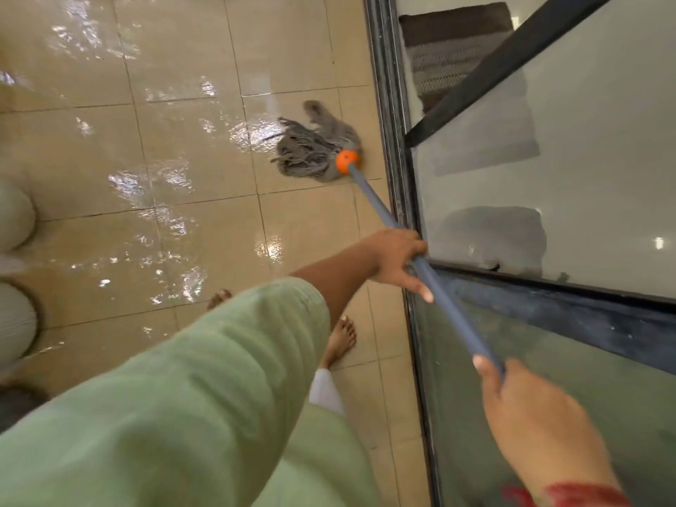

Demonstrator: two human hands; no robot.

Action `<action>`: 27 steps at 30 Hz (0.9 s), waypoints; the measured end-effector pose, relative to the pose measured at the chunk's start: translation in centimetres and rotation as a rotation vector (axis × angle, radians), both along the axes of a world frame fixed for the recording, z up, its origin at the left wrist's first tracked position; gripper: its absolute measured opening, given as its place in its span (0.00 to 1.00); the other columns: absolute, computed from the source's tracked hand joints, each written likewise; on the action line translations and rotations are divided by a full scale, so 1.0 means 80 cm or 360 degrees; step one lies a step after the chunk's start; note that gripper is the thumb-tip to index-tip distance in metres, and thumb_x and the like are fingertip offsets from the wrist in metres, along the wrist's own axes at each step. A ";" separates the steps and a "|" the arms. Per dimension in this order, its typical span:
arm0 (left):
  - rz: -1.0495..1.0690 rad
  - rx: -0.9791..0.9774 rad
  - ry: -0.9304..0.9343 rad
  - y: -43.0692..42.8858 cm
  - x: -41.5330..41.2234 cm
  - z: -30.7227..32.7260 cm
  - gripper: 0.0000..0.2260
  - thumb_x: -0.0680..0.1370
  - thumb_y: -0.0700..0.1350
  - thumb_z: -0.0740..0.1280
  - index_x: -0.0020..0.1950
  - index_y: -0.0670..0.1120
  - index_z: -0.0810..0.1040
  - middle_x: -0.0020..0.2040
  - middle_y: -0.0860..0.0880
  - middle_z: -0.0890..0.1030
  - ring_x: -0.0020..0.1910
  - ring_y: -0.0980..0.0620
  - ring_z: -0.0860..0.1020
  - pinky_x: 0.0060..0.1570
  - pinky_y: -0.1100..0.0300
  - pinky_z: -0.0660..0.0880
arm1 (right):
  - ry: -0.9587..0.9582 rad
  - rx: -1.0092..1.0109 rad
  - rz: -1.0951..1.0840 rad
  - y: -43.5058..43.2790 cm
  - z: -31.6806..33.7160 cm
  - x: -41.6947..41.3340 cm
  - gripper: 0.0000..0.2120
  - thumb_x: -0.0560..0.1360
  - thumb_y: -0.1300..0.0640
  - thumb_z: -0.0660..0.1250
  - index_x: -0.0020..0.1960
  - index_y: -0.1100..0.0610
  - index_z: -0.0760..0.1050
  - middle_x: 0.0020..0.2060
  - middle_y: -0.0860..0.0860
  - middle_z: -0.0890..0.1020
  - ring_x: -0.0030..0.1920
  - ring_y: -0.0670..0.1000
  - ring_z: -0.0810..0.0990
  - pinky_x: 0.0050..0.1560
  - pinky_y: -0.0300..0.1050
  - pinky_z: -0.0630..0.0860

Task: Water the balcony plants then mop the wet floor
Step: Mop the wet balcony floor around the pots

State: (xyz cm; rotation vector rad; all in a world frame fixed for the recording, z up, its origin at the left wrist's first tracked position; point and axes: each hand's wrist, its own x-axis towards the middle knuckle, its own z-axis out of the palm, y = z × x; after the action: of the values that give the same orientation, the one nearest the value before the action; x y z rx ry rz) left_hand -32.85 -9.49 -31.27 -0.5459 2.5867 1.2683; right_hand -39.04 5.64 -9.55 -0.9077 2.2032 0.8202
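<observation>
1. Two hands are on the mop. Our left hand (397, 258), reaching out of the green sleeve (219, 378), curls round the blue handle (376, 203) about midway. Our right hand (534, 422) grips the near end, thumb laid along the shaft.
2. The grey string mop head (314, 151) lies flat on the tiled floor (183, 104) under its orange collar (346, 162), just beside the dark door frame (393, 122).
3. Water glints across most of the tiles to the left, so we judge the mopping has far to go.
4. To do this stroke well, we press down with the left hand and steer with the right. We draw the strands through the puddles in overlapping passes, working from the frame toward the wetter side.
5. The handle runs close along the glass, so we hold it clear of the pane.
6. The pale ribbed shapes (14, 214) at the left edge may be plant pots, though the blur and crop leave us unsure. We mop round them, not into them.
7. Our bare feet (342, 336) stand near the wet tiles, so we step with care.
</observation>
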 end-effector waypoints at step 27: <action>0.1140 0.0010 -0.0249 -0.050 0.479 -0.065 0.48 0.56 0.83 0.53 0.53 0.42 0.74 0.48 0.48 0.71 0.49 0.50 0.69 0.52 0.52 0.70 | -0.0634 -0.0292 0.0624 -0.152 -0.116 0.303 0.21 0.79 0.41 0.54 0.56 0.55 0.75 0.47 0.54 0.80 0.49 0.56 0.78 0.40 0.42 0.65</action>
State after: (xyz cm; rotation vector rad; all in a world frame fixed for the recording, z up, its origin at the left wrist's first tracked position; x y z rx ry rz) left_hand 5.45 -13.52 -36.44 -1.5955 2.3189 1.3285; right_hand -14.83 -6.50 -18.83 -1.4851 1.7960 0.5475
